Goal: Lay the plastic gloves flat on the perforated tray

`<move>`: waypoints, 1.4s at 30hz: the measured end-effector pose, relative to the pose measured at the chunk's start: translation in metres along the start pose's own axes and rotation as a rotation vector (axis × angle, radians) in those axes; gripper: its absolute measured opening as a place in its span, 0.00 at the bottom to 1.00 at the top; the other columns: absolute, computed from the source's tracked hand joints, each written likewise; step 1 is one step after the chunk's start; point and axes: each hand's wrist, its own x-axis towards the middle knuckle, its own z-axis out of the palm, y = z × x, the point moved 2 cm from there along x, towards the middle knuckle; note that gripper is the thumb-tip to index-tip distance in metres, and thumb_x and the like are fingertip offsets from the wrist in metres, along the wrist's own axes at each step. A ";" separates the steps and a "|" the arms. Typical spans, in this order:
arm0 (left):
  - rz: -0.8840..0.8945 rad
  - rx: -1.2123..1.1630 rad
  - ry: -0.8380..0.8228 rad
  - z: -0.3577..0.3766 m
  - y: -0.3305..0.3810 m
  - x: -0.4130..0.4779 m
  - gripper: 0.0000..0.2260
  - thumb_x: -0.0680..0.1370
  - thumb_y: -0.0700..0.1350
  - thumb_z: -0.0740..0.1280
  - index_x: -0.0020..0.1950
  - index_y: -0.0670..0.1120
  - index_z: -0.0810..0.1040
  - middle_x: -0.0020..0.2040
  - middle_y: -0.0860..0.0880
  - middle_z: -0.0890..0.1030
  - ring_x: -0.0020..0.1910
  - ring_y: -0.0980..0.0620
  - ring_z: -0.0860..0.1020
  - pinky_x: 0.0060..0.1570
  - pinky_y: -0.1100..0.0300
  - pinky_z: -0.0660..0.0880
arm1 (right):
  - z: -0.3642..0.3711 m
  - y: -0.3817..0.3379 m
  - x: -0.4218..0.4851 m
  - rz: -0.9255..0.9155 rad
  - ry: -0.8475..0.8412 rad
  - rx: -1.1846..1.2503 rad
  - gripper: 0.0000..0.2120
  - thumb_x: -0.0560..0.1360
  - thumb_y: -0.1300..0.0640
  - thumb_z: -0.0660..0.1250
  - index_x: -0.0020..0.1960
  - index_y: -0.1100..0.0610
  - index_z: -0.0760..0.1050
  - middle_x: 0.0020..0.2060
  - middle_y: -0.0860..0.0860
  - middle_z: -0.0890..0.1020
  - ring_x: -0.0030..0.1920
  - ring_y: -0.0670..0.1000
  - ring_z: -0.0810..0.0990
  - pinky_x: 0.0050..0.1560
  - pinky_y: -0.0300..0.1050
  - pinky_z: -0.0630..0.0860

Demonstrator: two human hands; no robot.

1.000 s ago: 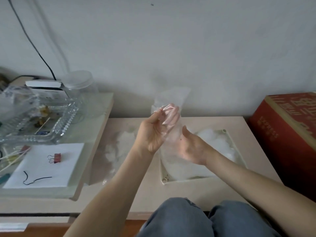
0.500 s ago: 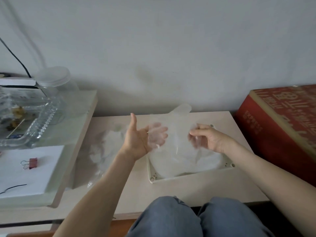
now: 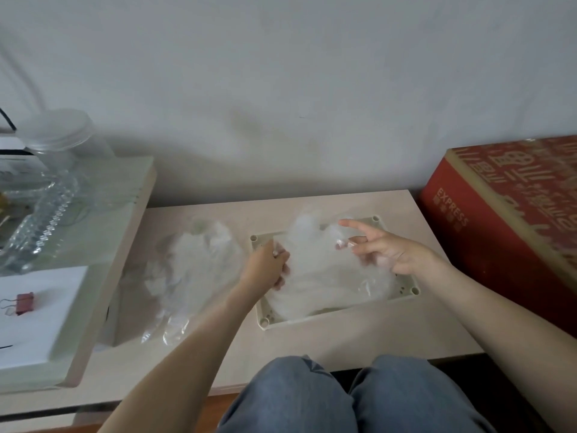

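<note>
— Plastic glove (image 3: 327,276): where now?
— Down over the tray (image 3: 263,320); half a second ago it hung in the air. Nearly laid.
— The grips?
— Left grip (image 3: 268,270) clutches its left edge. Right grip (image 3: 384,251), forefinger out: holding or not, I cannot tell. Film hides the tray's holes; the spare heap (image 3: 193,264) on the table (image 3: 343,339) blurs.

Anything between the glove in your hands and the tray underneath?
Nothing solid visible. The glove, held by the left hand and right hand, hangs right over the tray; only more clear plastic seems to lie in it. The loose pile sits off to the left.
</note>
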 end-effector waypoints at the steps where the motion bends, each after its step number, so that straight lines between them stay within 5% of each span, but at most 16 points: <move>1: 0.017 0.089 0.024 0.000 -0.001 0.001 0.05 0.82 0.42 0.59 0.49 0.42 0.69 0.37 0.45 0.79 0.24 0.49 0.72 0.24 0.61 0.69 | -0.001 0.000 0.000 -0.008 0.012 0.011 0.27 0.73 0.68 0.67 0.67 0.47 0.69 0.49 0.53 0.82 0.36 0.43 0.76 0.38 0.39 0.66; 4: 0.075 0.291 0.061 0.003 -0.006 0.003 0.06 0.82 0.45 0.57 0.49 0.43 0.69 0.42 0.43 0.79 0.36 0.44 0.75 0.34 0.57 0.68 | -0.009 0.004 0.003 -0.012 0.063 0.072 0.26 0.67 0.65 0.71 0.63 0.51 0.73 0.45 0.50 0.79 0.41 0.46 0.75 0.43 0.39 0.67; 8: 0.156 0.378 0.112 0.005 -0.005 -0.001 0.13 0.83 0.46 0.56 0.62 0.40 0.70 0.49 0.40 0.79 0.49 0.41 0.78 0.46 0.53 0.72 | -0.019 0.008 0.003 0.003 0.103 0.148 0.17 0.73 0.67 0.65 0.59 0.55 0.75 0.40 0.50 0.76 0.33 0.45 0.72 0.37 0.36 0.70; 15: 0.504 0.416 -0.036 0.006 0.026 -0.007 0.07 0.83 0.46 0.57 0.54 0.52 0.74 0.36 0.61 0.80 0.41 0.53 0.79 0.43 0.58 0.72 | -0.010 -0.005 0.009 0.003 0.065 -0.206 0.09 0.71 0.55 0.71 0.51 0.54 0.80 0.38 0.46 0.75 0.40 0.46 0.68 0.39 0.37 0.66; 19: 0.581 0.261 -0.067 0.003 0.057 -0.017 0.09 0.82 0.42 0.59 0.50 0.55 0.75 0.37 0.60 0.82 0.41 0.59 0.76 0.41 0.71 0.68 | 0.003 -0.015 0.014 0.098 -0.057 -0.305 0.10 0.67 0.48 0.73 0.42 0.53 0.78 0.42 0.39 0.80 0.53 0.44 0.71 0.53 0.38 0.63; 22: 0.562 0.115 -0.079 -0.001 0.063 -0.015 0.10 0.82 0.41 0.60 0.47 0.55 0.75 0.36 0.58 0.83 0.34 0.63 0.73 0.36 0.68 0.67 | 0.006 -0.015 0.015 0.117 -0.190 -0.297 0.14 0.69 0.43 0.69 0.40 0.53 0.84 0.57 0.47 0.79 0.65 0.48 0.68 0.68 0.43 0.59; 26: 0.474 -0.054 -0.066 -0.008 0.057 -0.012 0.08 0.82 0.40 0.59 0.51 0.49 0.76 0.38 0.52 0.83 0.24 0.64 0.69 0.25 0.70 0.63 | 0.000 -0.017 0.011 0.063 -0.203 -0.172 0.33 0.59 0.39 0.78 0.46 0.66 0.77 0.44 0.49 0.84 0.48 0.46 0.80 0.55 0.40 0.72; 30: 0.332 -0.206 0.003 -0.011 0.038 -0.007 0.06 0.82 0.40 0.60 0.54 0.46 0.76 0.39 0.50 0.82 0.21 0.58 0.67 0.20 0.67 0.62 | -0.014 -0.016 0.007 0.035 -0.176 -0.198 0.13 0.70 0.51 0.71 0.42 0.63 0.80 0.46 0.55 0.84 0.51 0.53 0.75 0.53 0.39 0.71; 35: 0.170 -0.266 0.098 -0.011 0.014 0.001 0.08 0.81 0.40 0.60 0.48 0.50 0.76 0.37 0.50 0.83 0.22 0.55 0.64 0.19 0.67 0.62 | -0.021 -0.018 0.002 0.080 -0.183 -0.073 0.14 0.66 0.58 0.77 0.43 0.64 0.76 0.43 0.61 0.83 0.48 0.60 0.83 0.52 0.46 0.79; 38: 0.099 -0.287 0.113 -0.010 0.007 0.007 0.08 0.81 0.39 0.59 0.48 0.48 0.76 0.39 0.48 0.82 0.21 0.56 0.65 0.18 0.67 0.63 | -0.018 -0.014 0.003 0.130 -0.195 -0.050 0.18 0.67 0.55 0.77 0.51 0.60 0.74 0.47 0.61 0.83 0.52 0.64 0.82 0.60 0.51 0.72; 42: 0.052 -0.271 0.127 -0.007 0.000 0.015 0.08 0.81 0.40 0.58 0.48 0.49 0.76 0.40 0.49 0.81 0.21 0.58 0.67 0.20 0.66 0.63 | -0.005 0.000 0.010 0.195 -0.148 -0.153 0.20 0.75 0.63 0.68 0.65 0.58 0.68 0.50 0.56 0.82 0.47 0.57 0.83 0.45 0.40 0.74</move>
